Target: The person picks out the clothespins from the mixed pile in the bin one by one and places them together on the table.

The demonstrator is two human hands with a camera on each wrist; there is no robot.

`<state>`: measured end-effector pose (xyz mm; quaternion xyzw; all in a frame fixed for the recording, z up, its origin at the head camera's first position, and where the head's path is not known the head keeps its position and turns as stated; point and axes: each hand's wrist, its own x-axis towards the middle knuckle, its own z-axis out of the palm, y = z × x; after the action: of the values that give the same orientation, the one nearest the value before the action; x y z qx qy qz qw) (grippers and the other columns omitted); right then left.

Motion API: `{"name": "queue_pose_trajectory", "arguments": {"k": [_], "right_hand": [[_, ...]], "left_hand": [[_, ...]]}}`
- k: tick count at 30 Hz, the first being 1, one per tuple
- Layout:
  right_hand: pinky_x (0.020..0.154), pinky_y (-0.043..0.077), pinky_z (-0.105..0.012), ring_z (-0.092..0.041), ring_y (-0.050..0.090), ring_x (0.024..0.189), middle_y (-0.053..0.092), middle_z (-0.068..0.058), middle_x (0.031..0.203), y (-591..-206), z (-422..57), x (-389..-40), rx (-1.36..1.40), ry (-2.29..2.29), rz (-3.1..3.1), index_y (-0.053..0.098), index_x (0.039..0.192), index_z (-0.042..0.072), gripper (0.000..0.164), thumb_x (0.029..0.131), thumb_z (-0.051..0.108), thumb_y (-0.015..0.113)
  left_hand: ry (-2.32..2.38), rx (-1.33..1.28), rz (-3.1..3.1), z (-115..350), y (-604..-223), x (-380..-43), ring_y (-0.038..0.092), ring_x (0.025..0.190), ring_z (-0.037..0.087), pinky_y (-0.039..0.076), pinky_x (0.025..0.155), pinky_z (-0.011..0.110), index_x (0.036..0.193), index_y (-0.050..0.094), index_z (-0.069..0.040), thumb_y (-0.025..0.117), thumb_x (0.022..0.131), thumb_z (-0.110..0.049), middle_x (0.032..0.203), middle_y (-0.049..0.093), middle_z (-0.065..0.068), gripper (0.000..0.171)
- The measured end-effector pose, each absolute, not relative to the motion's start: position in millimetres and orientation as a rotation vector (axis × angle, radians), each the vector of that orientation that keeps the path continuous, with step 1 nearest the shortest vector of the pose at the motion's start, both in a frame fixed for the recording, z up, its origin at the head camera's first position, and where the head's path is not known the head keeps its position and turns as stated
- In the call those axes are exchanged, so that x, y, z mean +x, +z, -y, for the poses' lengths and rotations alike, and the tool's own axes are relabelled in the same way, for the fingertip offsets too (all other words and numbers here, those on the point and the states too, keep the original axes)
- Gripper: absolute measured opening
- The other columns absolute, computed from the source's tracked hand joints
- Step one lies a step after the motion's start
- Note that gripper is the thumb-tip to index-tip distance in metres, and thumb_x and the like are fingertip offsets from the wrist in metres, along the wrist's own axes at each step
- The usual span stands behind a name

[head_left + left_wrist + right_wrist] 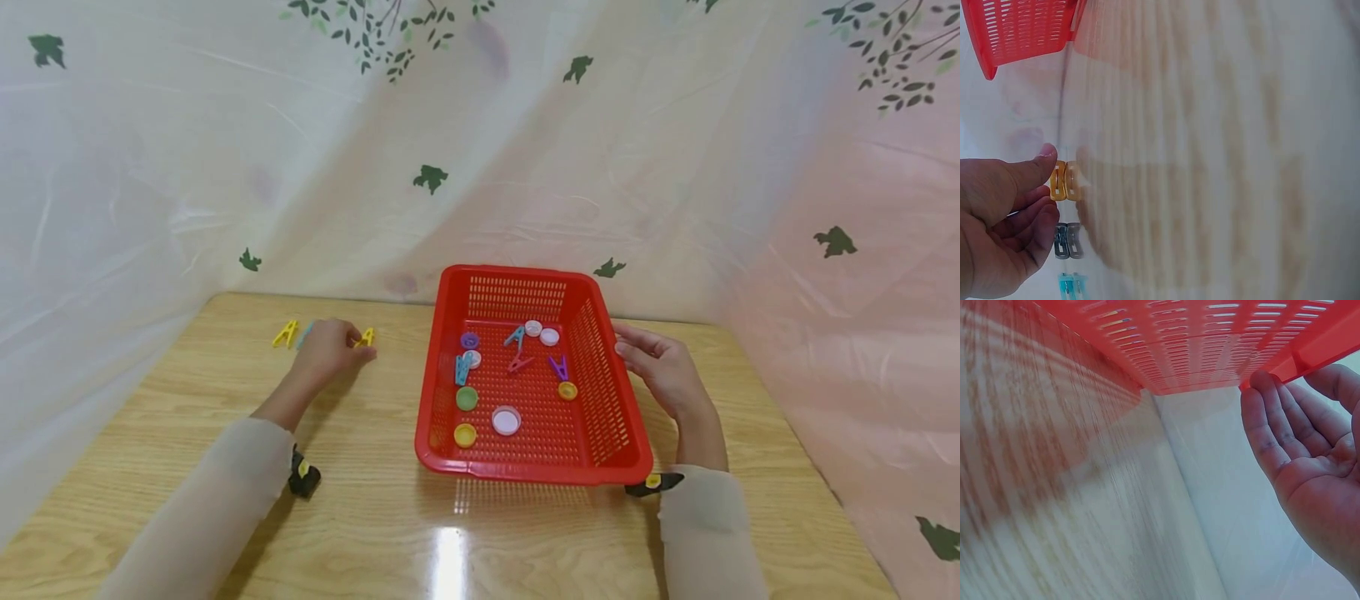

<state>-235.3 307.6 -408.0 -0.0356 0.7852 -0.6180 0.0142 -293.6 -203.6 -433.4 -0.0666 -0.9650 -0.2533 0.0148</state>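
Note:
My left hand (pixel 330 346) is at the back left of the table, thumb and fingertips pinching a yellow clothespin (pixel 365 337). In the left wrist view that clothespin (pixel 1058 181) stands at the table surface between thumb and fingers. Below it there are a dark clothespin (pixel 1060 241) and a turquoise clothespin (pixel 1067 287); the hand hides the dark one in the head view. Another yellow clothespin (pixel 286 333) lies farther left. Straight fingers of my right hand (pixel 663 367) touch the right rim of a red basket (pixel 534 479), fingertips beneath the rim in the right wrist view (pixel 1310 437).
Inside the basket lie several bottle caps, among them a green cap (pixel 467 398) and a white cap (pixel 506 422), plus clothespins in blue, red and purple (pixel 558 367). The wooden table (pixel 360 500) meets a leaf-patterned curtain (pixel 337 208) behind.

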Motion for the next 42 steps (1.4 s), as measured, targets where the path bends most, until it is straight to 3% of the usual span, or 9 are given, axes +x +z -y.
{"name": "queue_pose_trajectory", "arguments": {"k": [31, 42], "right_hand": [[0.094, 0.053, -0.023, -0.013, 0.067, 0.115, 0.066, -0.001, 0.137, -410, -307, -236, -0.097, -1.921, -2.468, 0.057, 0.147, 0.011, 0.055, 0.099, 0.037, 0.067], [0.095, 0.053, -0.024, -0.012, 0.067, 0.115, 0.065, -0.002, 0.139, -408, -306, -235, -0.076, -1.922, -2.457, 0.056, 0.147, 0.011, 0.056, 0.099, 0.037, 0.067]], "left_hand": [[-0.791, -0.104, 3.021, 206, -429, -297, 0.064, 0.098, 0.037, 0.053, 0.087, 0.052, 0.112, 0.069, 0.009, 0.077, 0.093, -0.031, 0.109, 0.069, 0.024, 0.045], [-0.734, -0.177, 2.971, 202, -412, -298, 0.067, 0.097, 0.038, 0.054, 0.084, 0.052, 0.114, 0.070, 0.008, 0.077, 0.093, -0.034, 0.107, 0.071, 0.024, 0.048]]}}
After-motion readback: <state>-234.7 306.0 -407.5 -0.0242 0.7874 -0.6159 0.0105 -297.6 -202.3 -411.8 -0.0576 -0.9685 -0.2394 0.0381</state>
